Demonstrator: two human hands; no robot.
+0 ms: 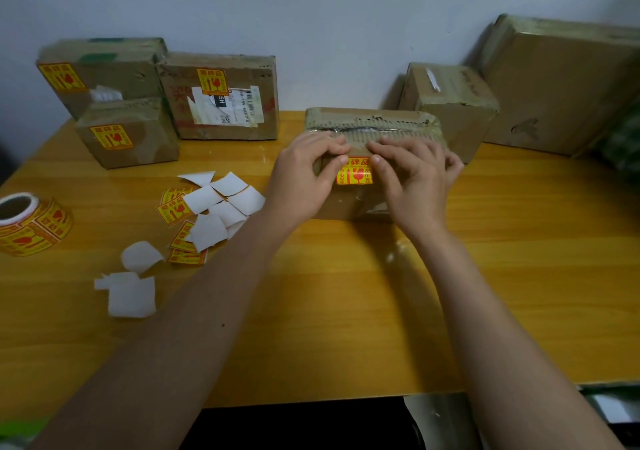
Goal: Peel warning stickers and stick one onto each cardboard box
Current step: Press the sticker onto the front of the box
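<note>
A taped cardboard box [349,203] stands mid-table. A yellow and red warning sticker [354,172] lies on its near face. My left hand [304,175] and my right hand [412,179] rest on that face, one on each side of the sticker, fingertips pressing along its top edge. Three boxes at the back left [104,78] [225,103] [138,144] each carry a warning sticker. Two plain boxes [453,103] [561,92] stand at the back right. A sticker roll [31,224] lies at the left edge.
Loose cut stickers [173,210] and white backing papers [221,207] lie scattered left of my left arm, with more backing scraps [131,293] nearer me. The wooden table [346,311] ends at a front edge near my elbows. A wall is behind the boxes.
</note>
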